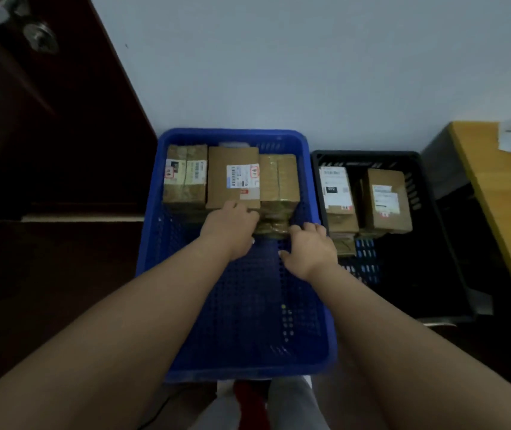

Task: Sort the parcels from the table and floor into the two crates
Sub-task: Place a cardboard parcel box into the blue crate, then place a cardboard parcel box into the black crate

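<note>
Blue crate (155, 243) on the floor against the wall; black crate (428, 212) touching its right side. Three parcels stand in a row at the blue crate's far end. Left hand (232, 225) rests on the near edge of the middle parcel (232, 178), fingers curled over it. Right hand (310, 249) beside the taped right parcel (279, 181), fingers bent at its lower end (grip unclear). Left parcel (185, 176) untouched. More parcels in the black crate. Wooden table (502, 193) at right.
</note>
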A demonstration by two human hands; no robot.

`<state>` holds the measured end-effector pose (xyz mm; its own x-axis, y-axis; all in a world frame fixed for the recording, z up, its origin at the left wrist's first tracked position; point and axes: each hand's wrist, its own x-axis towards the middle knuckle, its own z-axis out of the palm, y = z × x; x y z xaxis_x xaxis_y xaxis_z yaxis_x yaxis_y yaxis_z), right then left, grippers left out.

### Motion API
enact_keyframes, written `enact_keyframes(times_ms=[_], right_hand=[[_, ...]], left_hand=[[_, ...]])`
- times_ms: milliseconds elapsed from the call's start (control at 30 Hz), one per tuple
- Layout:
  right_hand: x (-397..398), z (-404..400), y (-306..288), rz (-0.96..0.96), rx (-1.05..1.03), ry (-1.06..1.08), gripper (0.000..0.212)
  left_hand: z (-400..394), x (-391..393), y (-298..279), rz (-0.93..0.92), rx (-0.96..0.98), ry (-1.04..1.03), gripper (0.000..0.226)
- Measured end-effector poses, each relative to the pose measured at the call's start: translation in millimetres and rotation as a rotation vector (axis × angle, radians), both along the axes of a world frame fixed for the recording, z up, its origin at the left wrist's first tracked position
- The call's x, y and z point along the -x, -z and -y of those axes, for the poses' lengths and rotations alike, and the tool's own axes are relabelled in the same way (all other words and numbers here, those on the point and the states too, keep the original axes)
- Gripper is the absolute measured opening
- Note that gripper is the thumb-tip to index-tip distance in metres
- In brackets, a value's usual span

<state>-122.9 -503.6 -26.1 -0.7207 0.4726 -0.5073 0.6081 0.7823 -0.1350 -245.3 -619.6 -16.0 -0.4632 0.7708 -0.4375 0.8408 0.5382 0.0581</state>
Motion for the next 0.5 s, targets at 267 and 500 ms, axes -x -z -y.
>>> enact_keyframes(times_ms=[267, 500], right_hand=[[-101, -35, -72, -0.091, -0.134, 0.147, 0.050], [-268, -109, -141, -0.185, -0.280, 0.301, 0.049]], left_hand=[[-69, -102, -61, -0.114, -0.174, 0.281, 0.042], [-171, -257, -130, -0.263, -0.257, 0.504, 0.039]])
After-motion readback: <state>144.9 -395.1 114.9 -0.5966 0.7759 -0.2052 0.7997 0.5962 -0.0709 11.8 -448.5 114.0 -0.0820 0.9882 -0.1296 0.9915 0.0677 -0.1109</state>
